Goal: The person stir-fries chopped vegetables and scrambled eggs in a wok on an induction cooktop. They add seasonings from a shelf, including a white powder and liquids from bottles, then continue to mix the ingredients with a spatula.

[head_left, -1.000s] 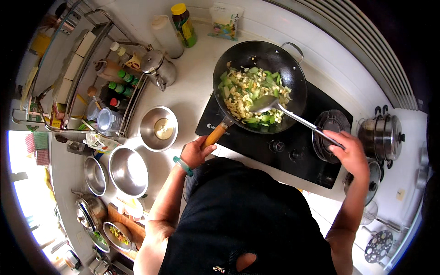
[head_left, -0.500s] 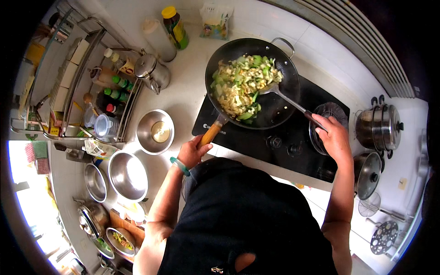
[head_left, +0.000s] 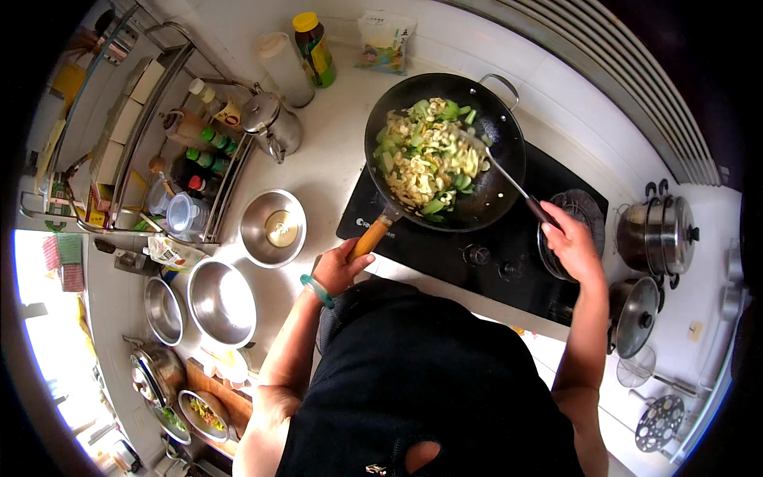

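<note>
A dark wok (head_left: 501, 191) sits on the left part of the black cooktop (head_left: 445, 254). In it lies a heap of chopped green vegetables with pale yellow pieces (head_left: 425, 163). My left hand (head_left: 338, 269), a green bangle at its wrist, is closed round the wok's wooden handle (head_left: 371, 237). My right hand (head_left: 574, 242) grips the dark handle of a metal spatula (head_left: 513, 179). The spatula's blade is in the food at the heap's right side, blurred and partly covered by it.
Metal bowls (head_left: 273, 228) stand left of the cooktop, beside a rack of bottles (head_left: 208, 151). A metal kettle (head_left: 270, 126) and a yellow-capped bottle (head_left: 315, 52) are behind. Steamer pots (head_left: 656, 226) and a lidded pan (head_left: 634, 318) stand right; a range hood (head_left: 612, 63) overhangs.
The spatula blade has moved slightly right and up, now mixed into the food, which has shifted. My left hand keeps hold of the wok handle. The whole view has shifted slightly.
</note>
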Available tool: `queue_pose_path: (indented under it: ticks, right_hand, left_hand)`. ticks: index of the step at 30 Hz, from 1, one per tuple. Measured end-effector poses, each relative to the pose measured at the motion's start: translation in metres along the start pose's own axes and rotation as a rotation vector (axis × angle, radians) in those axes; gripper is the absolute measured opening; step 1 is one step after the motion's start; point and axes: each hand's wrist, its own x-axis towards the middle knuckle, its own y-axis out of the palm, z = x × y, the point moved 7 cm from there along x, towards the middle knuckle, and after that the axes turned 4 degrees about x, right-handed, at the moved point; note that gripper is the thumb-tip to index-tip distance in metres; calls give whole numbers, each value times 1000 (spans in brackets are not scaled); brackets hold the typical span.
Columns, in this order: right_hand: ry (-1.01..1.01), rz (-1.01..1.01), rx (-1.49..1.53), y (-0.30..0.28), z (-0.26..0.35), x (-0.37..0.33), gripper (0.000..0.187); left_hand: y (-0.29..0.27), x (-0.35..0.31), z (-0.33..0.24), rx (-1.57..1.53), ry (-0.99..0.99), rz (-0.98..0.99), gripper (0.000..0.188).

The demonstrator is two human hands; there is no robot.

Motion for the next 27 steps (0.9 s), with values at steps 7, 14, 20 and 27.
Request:
queue_pose_path:
  ticks: [7,14,20,27]
  right_hand:
    - [-153,-73,5,-34,22,18,37]
    - [-413,-13,-41,36,75,58,37]
    - [-459,157,-460,17,97,6,45]
    - [-534,4,-511,-37,94,-42,43]
  left_hand:
    - [-2,-9,-10,6,10,6,55]
    - [-5,-10,-16,61,102,-31,51]
    - [-6,-14,-22,22,-43,24,48]
    - [-5,-6,-1,94,68,-6,63]
